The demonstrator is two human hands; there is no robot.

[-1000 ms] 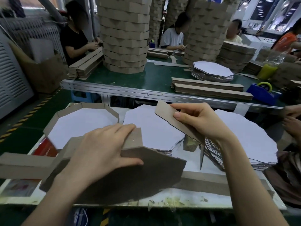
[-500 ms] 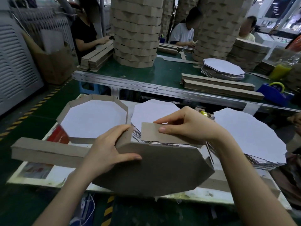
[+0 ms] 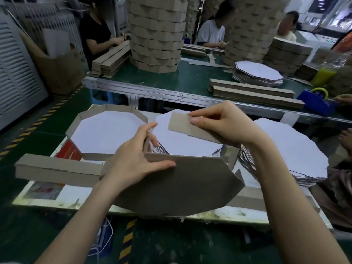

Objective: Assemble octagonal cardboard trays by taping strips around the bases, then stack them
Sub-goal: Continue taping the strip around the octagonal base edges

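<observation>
An octagonal cardboard base (image 3: pixel 182 185) stands tilted toward me, brown underside facing the camera. My left hand (image 3: pixel 133 161) grips its upper left edge, thumb along the top and fingers curled over the strip there. My right hand (image 3: pixel 222 124) pinches the free end of the brown cardboard strip (image 3: pixel 182 126), which bends round the base's far side. A finished tray (image 3: pixel 106 128) with a white inside lies flat behind my left hand. Stacks of white octagon bases lie at the middle (image 3: pixel 190 141) and the right (image 3: pixel 293 149).
A bundle of folded strips (image 3: pixel 55 168) lies left on the white work board (image 3: pixel 49 201). Beyond runs a green conveyor table (image 3: pixel 190 80) with strip bundles, an octagon stack, tall tray towers (image 3: pixel 156 33) and a blue tape dispenser (image 3: pixel 316 101). Other people work at it.
The base has risen and tilted more upright. My right hand has brought the strip's end down and leftward, closer to my left hand, along the base's far edge.
</observation>
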